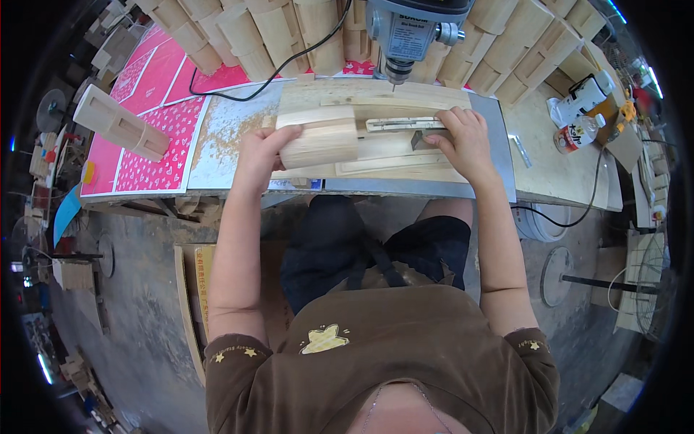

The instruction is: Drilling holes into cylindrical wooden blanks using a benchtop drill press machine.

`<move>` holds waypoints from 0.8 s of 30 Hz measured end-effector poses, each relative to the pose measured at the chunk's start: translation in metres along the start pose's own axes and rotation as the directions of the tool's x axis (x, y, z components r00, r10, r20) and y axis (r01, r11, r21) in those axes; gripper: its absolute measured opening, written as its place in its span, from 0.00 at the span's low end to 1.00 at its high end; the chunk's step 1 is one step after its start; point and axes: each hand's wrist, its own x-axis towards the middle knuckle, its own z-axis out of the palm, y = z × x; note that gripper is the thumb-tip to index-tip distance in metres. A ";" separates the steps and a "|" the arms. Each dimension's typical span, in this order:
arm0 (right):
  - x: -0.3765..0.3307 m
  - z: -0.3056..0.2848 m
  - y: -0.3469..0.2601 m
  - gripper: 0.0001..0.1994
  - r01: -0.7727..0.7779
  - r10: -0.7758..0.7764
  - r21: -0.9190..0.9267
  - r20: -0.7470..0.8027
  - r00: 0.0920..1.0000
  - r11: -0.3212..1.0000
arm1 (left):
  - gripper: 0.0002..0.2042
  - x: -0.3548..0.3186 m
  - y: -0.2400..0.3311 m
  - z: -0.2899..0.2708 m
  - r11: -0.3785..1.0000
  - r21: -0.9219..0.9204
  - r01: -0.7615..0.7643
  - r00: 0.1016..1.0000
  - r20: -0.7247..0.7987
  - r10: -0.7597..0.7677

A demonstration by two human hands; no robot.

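Observation:
My left hand is closed around the left end of a pale rounded wooden block, which lies on its side on a wooden jig board. To the right of the block, my right hand is closed on the end of a narrow pale strip with a dark metal piece under it. My thumb bends beneath the strip, and the fingers curl over it. Above the board hangs a grey bench drill, its thin bit pointing down between my hands, behind the strip.
Several wooden cylinders stand along the back of the bench; another cylinder stands at left on a pink patterned sheet. Sawdust lies left of the jig. A black cable crosses behind. A bottle stands at right.

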 end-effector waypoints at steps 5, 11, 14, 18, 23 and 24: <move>-0.009 -0.003 -0.001 0.17 0.033 -0.033 0.023 -0.007 0.999 0.999 | 0.22 0.000 -0.002 0.015 0.975 0.095 0.202 0.976 0.056 -0.208; -0.018 -0.013 -0.003 0.17 0.015 -0.015 -0.002 0.024 1.000 1.000 | 0.25 -0.002 -0.010 0.041 0.978 0.096 0.185 0.978 0.082 -0.193; -0.022 -0.012 -0.011 0.17 0.013 -0.013 -0.029 0.005 1.000 1.000 | 0.26 -0.012 -0.016 0.077 0.981 0.081 0.177 0.957 0.218 -0.191; -0.033 -0.016 -0.003 0.17 -0.013 0.012 -0.042 -0.031 0.999 0.999 | 0.30 -0.007 -0.021 0.092 0.974 -0.057 0.218 0.911 0.370 -0.182; -0.042 -0.028 0.000 0.18 -0.028 0.028 -0.014 -0.001 1.000 1.000 | 0.18 0.033 -0.026 0.078 0.876 0.448 -0.178 0.965 0.255 0.066; -0.043 -0.029 -0.001 0.18 -0.043 0.043 -0.016 0.007 0.999 0.999 | 0.17 0.045 -0.033 0.077 0.432 0.734 -0.524 0.826 0.313 0.469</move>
